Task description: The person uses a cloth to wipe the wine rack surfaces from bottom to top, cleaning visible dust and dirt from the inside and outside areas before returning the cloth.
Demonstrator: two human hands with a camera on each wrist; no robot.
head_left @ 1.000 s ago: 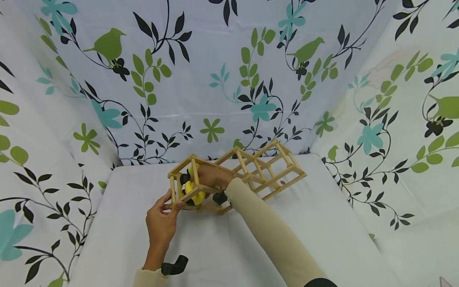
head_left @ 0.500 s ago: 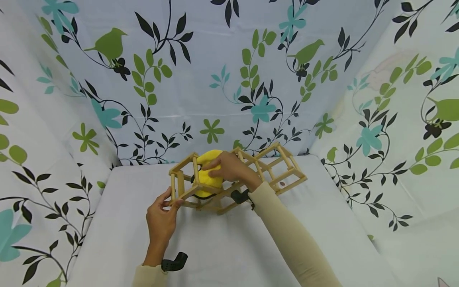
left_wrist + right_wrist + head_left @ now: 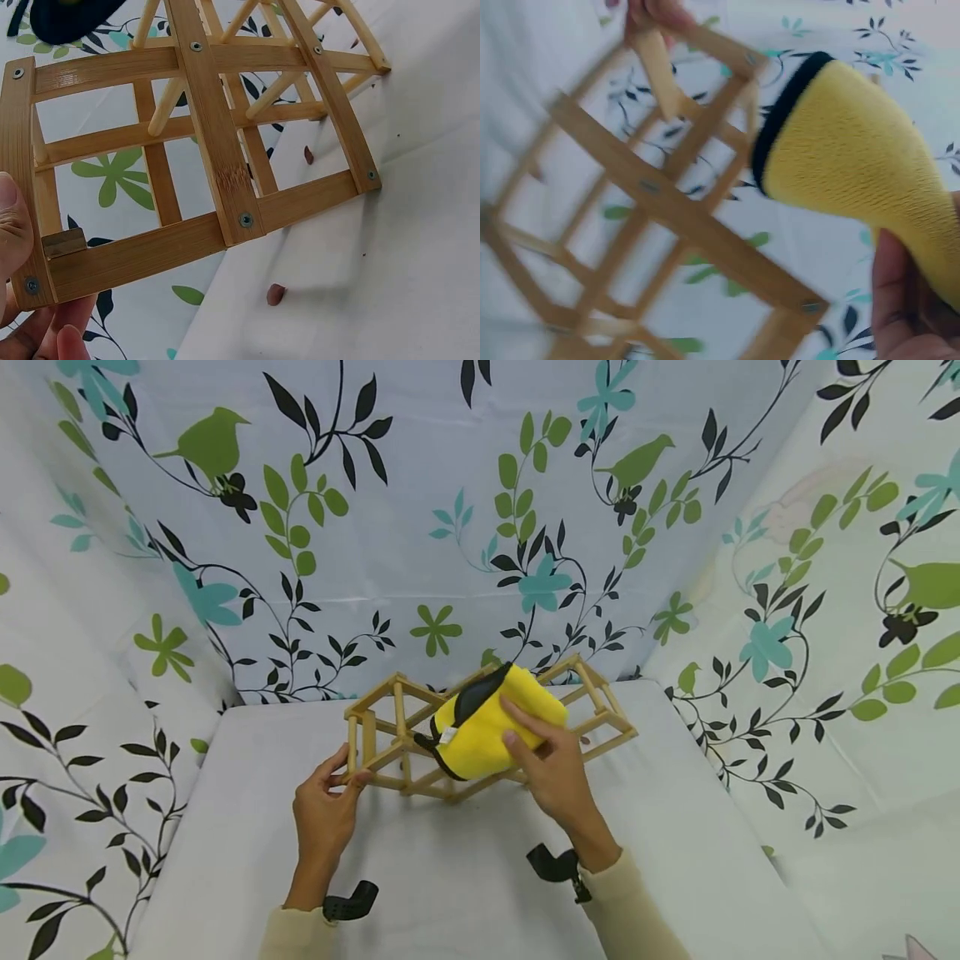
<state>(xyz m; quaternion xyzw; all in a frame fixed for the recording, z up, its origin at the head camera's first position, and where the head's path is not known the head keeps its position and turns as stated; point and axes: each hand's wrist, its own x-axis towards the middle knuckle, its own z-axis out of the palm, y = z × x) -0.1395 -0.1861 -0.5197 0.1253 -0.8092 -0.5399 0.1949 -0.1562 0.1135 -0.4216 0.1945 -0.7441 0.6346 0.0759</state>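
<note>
A yellow fleecy cloth with black edging and a small white tag is pinched between the thumb and fingers of my right hand. It hangs folded in front of the wooden slatted rack, covering the rack's middle; whether they touch I cannot tell. My left hand grips the rack's lower left corner. In the left wrist view, that thumb lies on the end slat, with fingers below. The right wrist view shows the cloth apart from the blurred bars, its far side hidden.
Under the rack is a white-covered table. A floral curtain hangs behind it and on both sides. Small brown bits, one a brown lump, lie on the white cover near the rack.
My right hand has drawn the yellow cloth out of the rack's left compartment and moved it right and toward me. The left hand keeps its grip on the rack's corner.
</note>
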